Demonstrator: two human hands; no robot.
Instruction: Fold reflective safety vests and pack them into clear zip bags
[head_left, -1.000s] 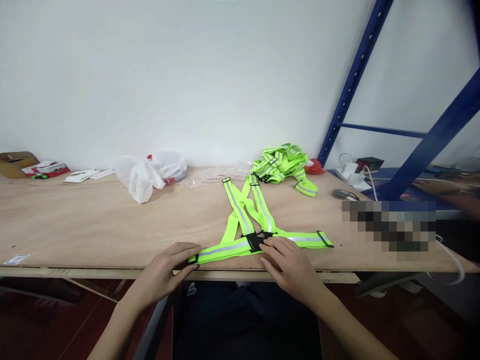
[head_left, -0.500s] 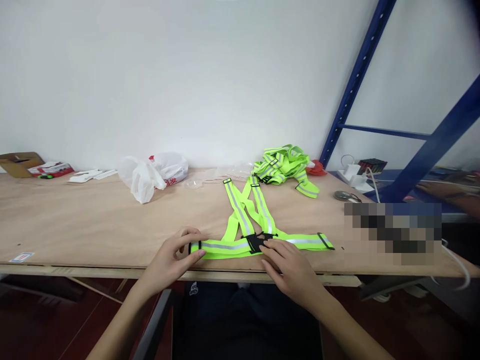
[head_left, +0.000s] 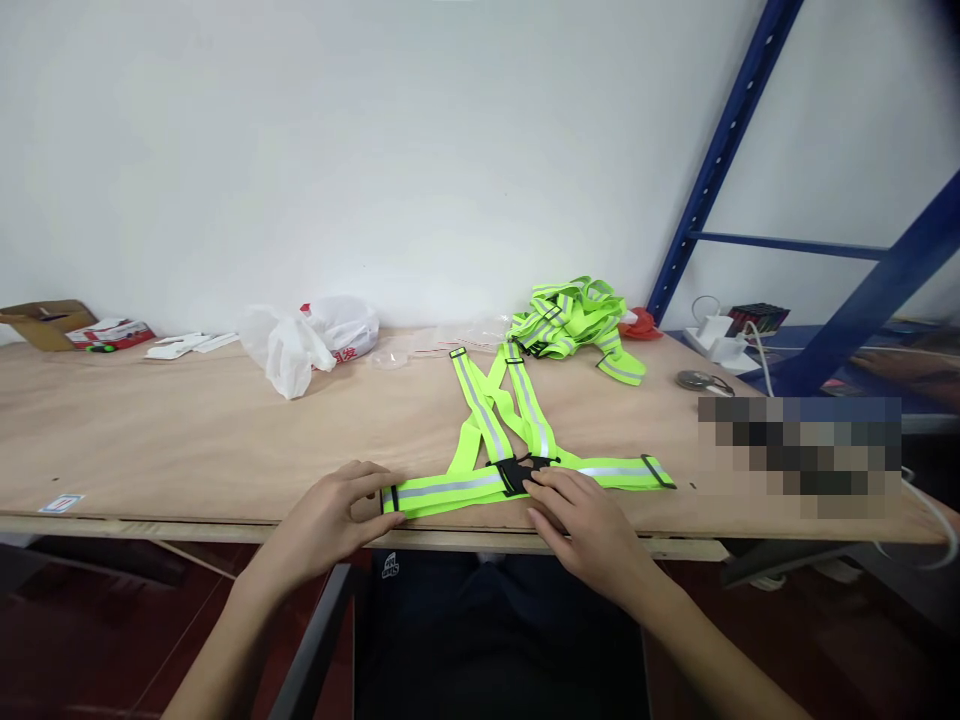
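Observation:
A fluorescent yellow-green reflective vest (head_left: 450,488) made of straps with silver stripes lies on the table in front of me. Its waist strap runs sideways near the front edge, and two shoulder straps reach back, crossing bands behind them. My left hand (head_left: 341,515) holds the waist strap's left end, thumb on the near side and fingers on the far side of a black slider. A black buckle (head_left: 516,476) sits mid-strap. My right hand (head_left: 589,530) rests its outstretched fingertips on the buckle's right part, thumb apart below; the fingers partly cover the strap there.
Behind lies a heap of similar straps (head_left: 577,318), with a red bag (head_left: 640,324) beside it. White plastic bags (head_left: 300,345), white papers (head_left: 187,345) and a cardboard box (head_left: 49,325) line the back left. At right are a charger (head_left: 720,340), a blue frame (head_left: 720,160) and a blurred-out patch.
The view has shifted slightly. My left thumb has slid to the near edge of the strap's left end, and that end tilts a little toward me. My right hand stays at the buckle.

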